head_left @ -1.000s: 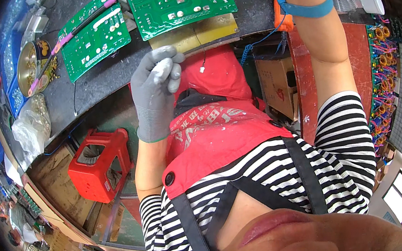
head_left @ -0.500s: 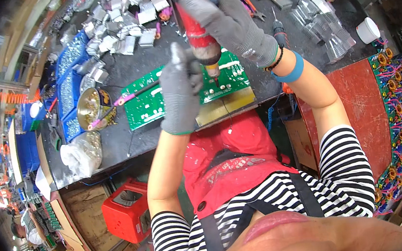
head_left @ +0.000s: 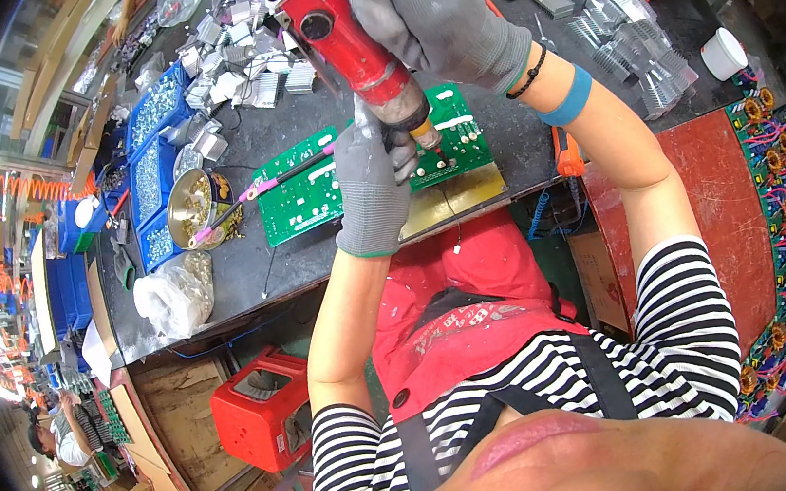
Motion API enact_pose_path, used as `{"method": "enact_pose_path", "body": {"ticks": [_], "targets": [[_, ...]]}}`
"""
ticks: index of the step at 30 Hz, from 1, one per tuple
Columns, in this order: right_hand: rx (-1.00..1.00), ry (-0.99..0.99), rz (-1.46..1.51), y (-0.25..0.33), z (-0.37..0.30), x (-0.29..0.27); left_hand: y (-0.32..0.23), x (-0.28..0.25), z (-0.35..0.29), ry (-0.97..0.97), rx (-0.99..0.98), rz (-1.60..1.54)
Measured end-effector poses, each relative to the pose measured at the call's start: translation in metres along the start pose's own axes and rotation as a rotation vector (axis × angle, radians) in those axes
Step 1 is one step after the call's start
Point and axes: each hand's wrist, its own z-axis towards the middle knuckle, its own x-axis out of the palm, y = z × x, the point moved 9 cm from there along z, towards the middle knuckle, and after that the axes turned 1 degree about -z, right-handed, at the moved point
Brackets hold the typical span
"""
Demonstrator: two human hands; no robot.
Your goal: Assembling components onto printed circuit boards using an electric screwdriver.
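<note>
My right hand [head_left: 449,23], in a grey glove, is wrapped round the upper body of a red power screwdriver [head_left: 350,40]. The driver leans, and its narrow tip points down at a green circuit board [head_left: 303,193] on the bench. My left hand [head_left: 371,184], also gloved, is beside the driver's grey nose with its fingers curled; what lies inside them is hidden. A black rod with pink ends [head_left: 282,178] runs from a metal bowl [head_left: 181,213] across the board to beside my left hand. A yellowish plate [head_left: 466,202] shows at the board's near edge.
Blue bins [head_left: 152,175] of small metal parts and a clear bag [head_left: 174,297] are at left. Silver heat sinks [head_left: 261,90] are heaped behind; more [head_left: 629,50] lie at right by a white tub [head_left: 723,55]. A red stool [head_left: 262,414] is below the bench.
The driver has swung from nearly upright to a slant, its top going left. My right hand has shifted along its side. My left hand's fingers have curled in closer to the nose.
</note>
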Motion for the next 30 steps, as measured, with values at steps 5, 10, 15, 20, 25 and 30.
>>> {"method": "enact_pose_path", "body": {"ticks": [5, 10, 15, 20, 25, 30], "targets": [[-0.146, -0.061, 0.01, 0.004, -0.007, -0.006, 0.005, -0.002, -0.007, 0.032, 0.004, 0.024], [0.667, 0.031, 1.032, -0.018, -0.025, 0.046, -0.033, 0.006, -0.021, 0.081, 0.659, 0.883], [0.838, 0.313, 1.155, -0.037, -0.049, 0.07, -0.001, -0.02, -0.037, -0.058, 0.087, 0.005], [0.923, 0.224, 1.224, -0.06, -0.067, 0.068, 0.055, -0.095, -0.069, -0.167, -0.033, -0.043], [0.823, 0.045, 1.086, -0.06, -0.072, 0.053, 0.07, -0.102, -0.067, -0.296, -0.047, -0.028], [0.902, 0.02, 0.925, -0.054, -0.079, 0.049, 0.065, -0.097, -0.061, -0.263, -0.038, 0.077]]}}
